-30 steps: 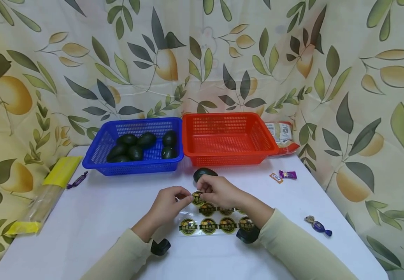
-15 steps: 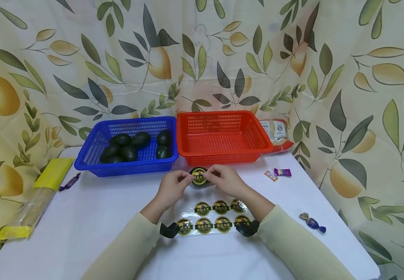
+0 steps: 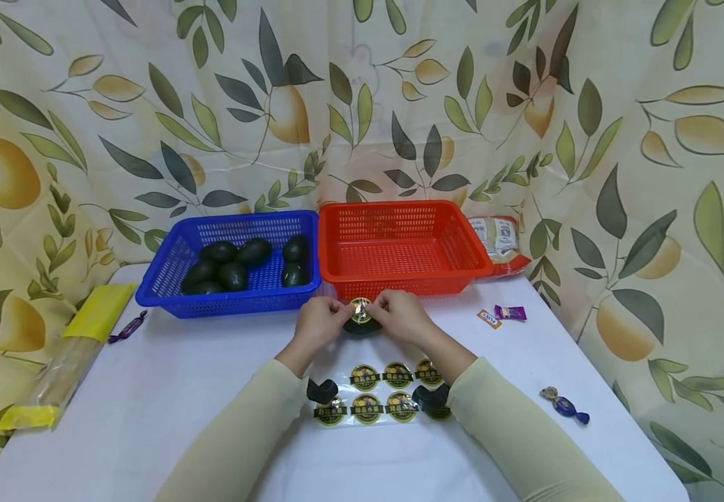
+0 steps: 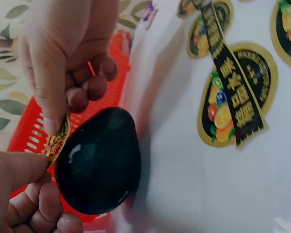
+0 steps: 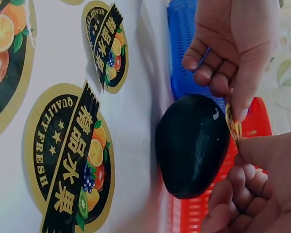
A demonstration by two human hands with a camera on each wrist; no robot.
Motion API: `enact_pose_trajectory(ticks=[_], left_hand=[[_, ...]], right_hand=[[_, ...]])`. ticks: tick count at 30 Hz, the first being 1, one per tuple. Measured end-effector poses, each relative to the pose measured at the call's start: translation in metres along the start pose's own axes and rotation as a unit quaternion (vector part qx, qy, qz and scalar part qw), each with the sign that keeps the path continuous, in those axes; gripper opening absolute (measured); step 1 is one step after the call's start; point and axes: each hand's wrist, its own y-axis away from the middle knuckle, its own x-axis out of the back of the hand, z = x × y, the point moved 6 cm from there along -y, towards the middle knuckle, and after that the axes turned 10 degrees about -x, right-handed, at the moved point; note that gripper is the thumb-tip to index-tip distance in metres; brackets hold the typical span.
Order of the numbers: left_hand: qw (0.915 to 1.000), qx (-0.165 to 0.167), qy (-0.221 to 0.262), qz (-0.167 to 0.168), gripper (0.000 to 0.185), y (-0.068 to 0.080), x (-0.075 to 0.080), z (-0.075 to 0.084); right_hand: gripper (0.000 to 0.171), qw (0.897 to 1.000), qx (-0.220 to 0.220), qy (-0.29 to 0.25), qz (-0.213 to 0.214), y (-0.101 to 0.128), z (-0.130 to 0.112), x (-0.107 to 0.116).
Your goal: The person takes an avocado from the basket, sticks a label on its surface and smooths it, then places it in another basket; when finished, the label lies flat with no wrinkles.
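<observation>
here, both hands (image 3: 362,322) pinching sticker (image 3: 359,309) (above avocado (image 3: 362,326)), basket edge (image 3: 400,287) close

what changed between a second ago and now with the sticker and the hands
Both hands, left and right, carried the peeled sticker away from the sticker sheet to over the dark avocado, still pinching it. Blue basket, red basket and candies stayed put.

Blue basket (image 3: 174,282) (avocados inside), red basket (image 3: 476,259)

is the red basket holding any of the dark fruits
No, the red basket shows only bare mesh inside; the dark fruits lie in the blue basket beside it.
</observation>
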Motion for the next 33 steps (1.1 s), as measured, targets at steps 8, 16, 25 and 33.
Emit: enact_pose_trajectory(ticks=[8, 16, 25, 33], left_hand=[[0.9978, 0.045, 0.047, 0.009, 0.030, -0.001, -0.005, -0.011], [0.9763, 0.091, 0.193, 0.037, 0.025, 0.000, -0.014, -0.033], [0.9869, -0.105, 0.107, 0.059, 0.016, 0.000, -0.013, -0.019], [0.9849, -0.171, 0.020, -0.017, 0.037, 0.000, -0.014, -0.018]], right_hand=[[0.029, 0.999, -0.038, -0.019, 0.001, -0.005, 0.010, -0.008], [0.029, 0.986, -0.080, -0.148, -0.015, -0.012, 0.030, -0.015], [0.013, 0.993, 0.009, -0.114, 0.021, -0.008, 0.021, -0.013], [0.029, 0.996, 0.060, -0.062, 0.020, -0.002, 0.014, -0.014]])
